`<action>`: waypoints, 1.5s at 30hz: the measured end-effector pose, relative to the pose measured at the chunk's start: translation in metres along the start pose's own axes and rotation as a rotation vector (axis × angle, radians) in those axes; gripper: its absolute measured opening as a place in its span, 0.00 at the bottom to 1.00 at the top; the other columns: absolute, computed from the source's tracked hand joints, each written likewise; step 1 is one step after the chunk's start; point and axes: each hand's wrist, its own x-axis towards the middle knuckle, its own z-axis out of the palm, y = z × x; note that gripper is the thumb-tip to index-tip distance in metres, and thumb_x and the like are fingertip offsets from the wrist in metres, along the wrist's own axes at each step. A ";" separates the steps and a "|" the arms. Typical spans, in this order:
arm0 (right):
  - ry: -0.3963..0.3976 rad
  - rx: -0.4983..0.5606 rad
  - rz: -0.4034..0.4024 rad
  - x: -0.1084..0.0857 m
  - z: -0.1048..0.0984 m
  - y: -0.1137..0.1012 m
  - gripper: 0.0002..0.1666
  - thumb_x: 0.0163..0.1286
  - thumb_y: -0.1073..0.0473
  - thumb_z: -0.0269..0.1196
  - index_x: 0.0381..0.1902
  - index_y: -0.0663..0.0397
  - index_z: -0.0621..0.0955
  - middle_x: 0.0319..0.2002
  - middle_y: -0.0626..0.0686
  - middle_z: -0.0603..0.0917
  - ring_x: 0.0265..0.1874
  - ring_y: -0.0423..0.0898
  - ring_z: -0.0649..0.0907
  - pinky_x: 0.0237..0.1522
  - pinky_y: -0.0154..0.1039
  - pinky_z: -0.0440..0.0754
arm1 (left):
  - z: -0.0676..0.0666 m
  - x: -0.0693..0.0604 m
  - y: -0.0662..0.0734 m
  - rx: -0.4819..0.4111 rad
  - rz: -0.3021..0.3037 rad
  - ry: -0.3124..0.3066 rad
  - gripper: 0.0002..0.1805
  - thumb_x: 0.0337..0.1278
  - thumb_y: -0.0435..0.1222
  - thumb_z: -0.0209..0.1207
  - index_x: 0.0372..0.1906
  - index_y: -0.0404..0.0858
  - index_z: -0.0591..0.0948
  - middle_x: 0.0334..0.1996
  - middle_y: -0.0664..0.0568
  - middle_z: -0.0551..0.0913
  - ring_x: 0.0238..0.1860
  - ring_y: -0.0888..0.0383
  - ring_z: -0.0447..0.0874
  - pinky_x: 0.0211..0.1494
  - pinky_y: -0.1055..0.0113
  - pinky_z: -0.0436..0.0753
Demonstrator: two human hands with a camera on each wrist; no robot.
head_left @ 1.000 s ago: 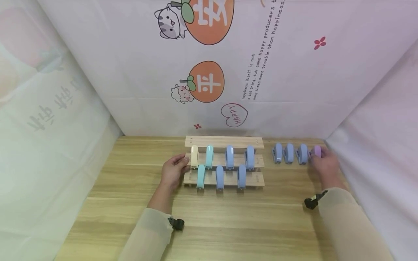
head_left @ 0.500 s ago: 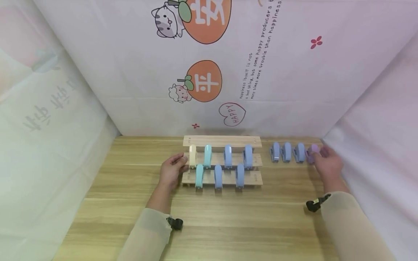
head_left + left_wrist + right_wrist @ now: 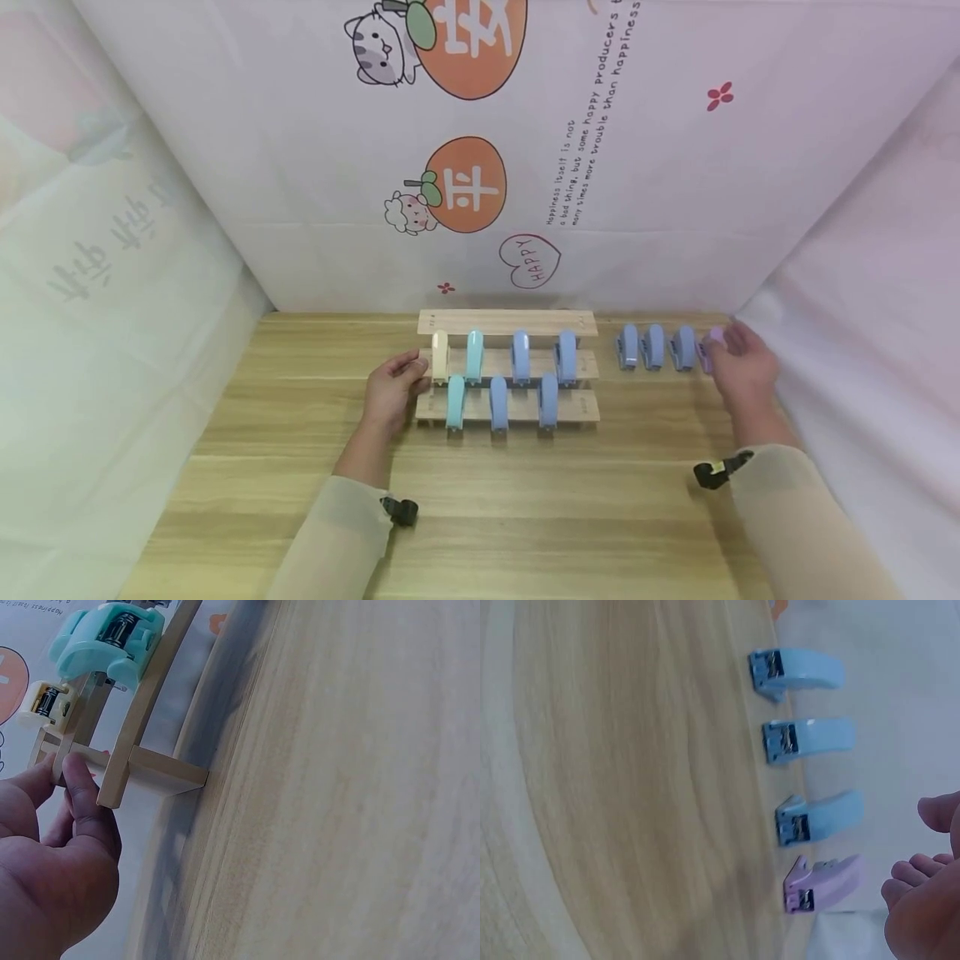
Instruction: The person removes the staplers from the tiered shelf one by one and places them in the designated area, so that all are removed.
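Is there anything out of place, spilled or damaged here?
Nothing appears spilled or damaged. Only the spacing looks uneven: on the wooden rack, the middle-row teal clip sits closer to the cream clip than to the neighbouring blue clip.

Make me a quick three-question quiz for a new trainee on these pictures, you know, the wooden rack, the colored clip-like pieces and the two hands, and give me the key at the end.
1. How many of the pieces stand on the lowest step of the wooden rack?
A) two
B) three
C) five

2. True or false: the purple piece is on the wooden rack.

3. Fill in: the left hand pinches the left end of the rack's ______ step.

Key:
1. B: one teal and two blue.
2. False: it is on the tabletop, at the right end of the row beside the rack, near the right hand.
3. middle
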 end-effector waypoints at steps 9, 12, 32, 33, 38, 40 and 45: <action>0.012 -0.023 -0.042 -0.010 0.006 -0.013 0.46 0.77 0.53 0.61 0.84 0.48 0.52 0.81 0.55 0.58 0.78 0.53 0.62 0.79 0.45 0.66 | -0.001 0.000 0.001 -0.004 0.004 -0.006 0.22 0.68 0.33 0.67 0.63 0.32 0.79 0.51 0.43 0.82 0.46 0.54 0.87 0.58 0.63 0.89; 0.000 -0.018 -0.048 -0.014 0.007 -0.012 0.46 0.77 0.52 0.62 0.83 0.49 0.52 0.81 0.55 0.58 0.78 0.53 0.63 0.78 0.45 0.67 | -0.001 0.000 0.000 -0.003 0.002 -0.003 0.21 0.68 0.33 0.67 0.63 0.33 0.80 0.51 0.42 0.82 0.46 0.54 0.87 0.58 0.64 0.89; -0.043 0.069 -0.172 -0.044 0.038 -0.028 0.42 0.75 0.58 0.65 0.81 0.55 0.61 0.77 0.58 0.66 0.76 0.54 0.68 0.76 0.41 0.71 | 0.001 -0.003 0.000 0.004 0.001 -0.006 0.22 0.68 0.33 0.67 0.64 0.33 0.79 0.54 0.41 0.82 0.45 0.54 0.87 0.58 0.63 0.89; -0.055 0.074 -0.176 -0.047 0.040 -0.030 0.42 0.75 0.58 0.65 0.81 0.55 0.61 0.77 0.58 0.66 0.76 0.54 0.68 0.76 0.41 0.71 | 0.001 -0.003 0.000 0.003 0.003 -0.007 0.22 0.68 0.33 0.67 0.64 0.33 0.79 0.54 0.41 0.82 0.45 0.54 0.88 0.58 0.63 0.89; -0.115 0.042 -0.225 -0.062 0.053 -0.039 0.42 0.75 0.54 0.66 0.80 0.55 0.62 0.76 0.58 0.67 0.74 0.56 0.69 0.75 0.46 0.72 | 0.001 -0.002 0.000 0.005 0.009 -0.004 0.23 0.68 0.33 0.67 0.64 0.31 0.79 0.54 0.40 0.82 0.46 0.54 0.88 0.58 0.63 0.89; -0.134 0.026 -0.251 -0.068 0.059 -0.043 0.42 0.75 0.53 0.66 0.80 0.55 0.63 0.76 0.59 0.68 0.74 0.57 0.70 0.75 0.48 0.72 | 0.001 -0.002 0.000 0.003 0.011 -0.001 0.23 0.68 0.33 0.67 0.64 0.31 0.79 0.54 0.41 0.82 0.46 0.55 0.88 0.58 0.64 0.89; -0.174 0.016 -0.296 -0.081 0.073 -0.051 0.42 0.75 0.53 0.67 0.79 0.55 0.64 0.75 0.58 0.69 0.73 0.56 0.71 0.74 0.49 0.73 | 0.001 -0.001 0.001 -0.004 0.013 -0.005 0.22 0.68 0.32 0.67 0.64 0.31 0.79 0.54 0.41 0.81 0.46 0.55 0.87 0.58 0.64 0.89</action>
